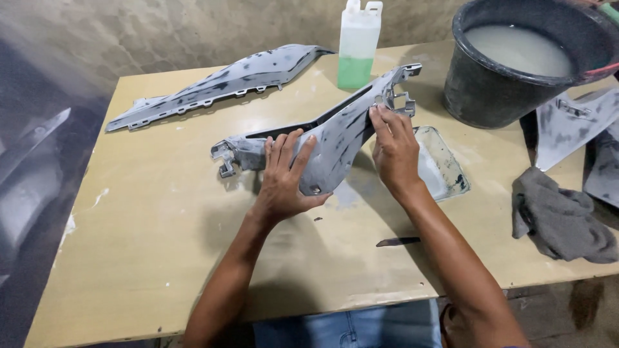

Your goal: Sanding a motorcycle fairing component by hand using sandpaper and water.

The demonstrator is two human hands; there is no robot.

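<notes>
Left hand (284, 177) grip closed on grey panel (322, 138), right hand (394, 151) gripping its upper end, wooden table (161, 212)

Both hands on grey panel (335, 138), bucket (480, 90), bottle (358, 45), rag (561, 216), wooden table (161, 225)
</notes>
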